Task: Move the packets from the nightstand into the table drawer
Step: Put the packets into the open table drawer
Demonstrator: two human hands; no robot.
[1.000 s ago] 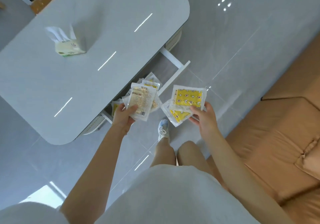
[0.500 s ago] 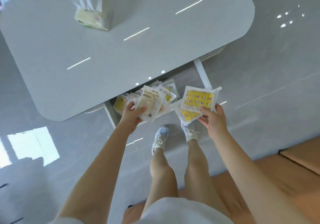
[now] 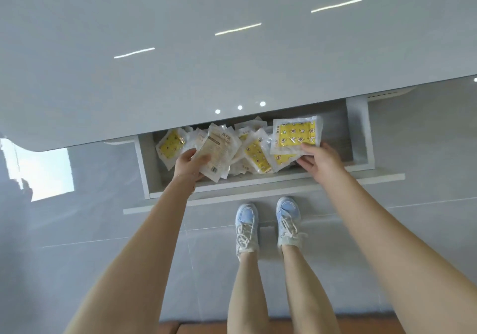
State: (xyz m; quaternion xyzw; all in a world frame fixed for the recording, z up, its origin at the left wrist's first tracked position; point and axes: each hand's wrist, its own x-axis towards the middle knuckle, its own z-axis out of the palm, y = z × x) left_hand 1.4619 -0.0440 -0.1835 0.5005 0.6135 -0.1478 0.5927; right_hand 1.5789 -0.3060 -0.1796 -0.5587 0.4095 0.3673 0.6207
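Above the shoes (image 3: 246,226), both hands, short of the drawer (image 3: 258,182) half a second ago, now reach inside it. The left hand (image 3: 189,164) pinches a white packet (image 3: 219,153) in its fingers and the right hand (image 3: 318,162) grips yellow packets (image 3: 296,133), both just over the heap (image 3: 254,156) already in there. Letting go looks like all that remains for this load; beyond, the table (image 3: 180,75) overhangs the drawer's back.
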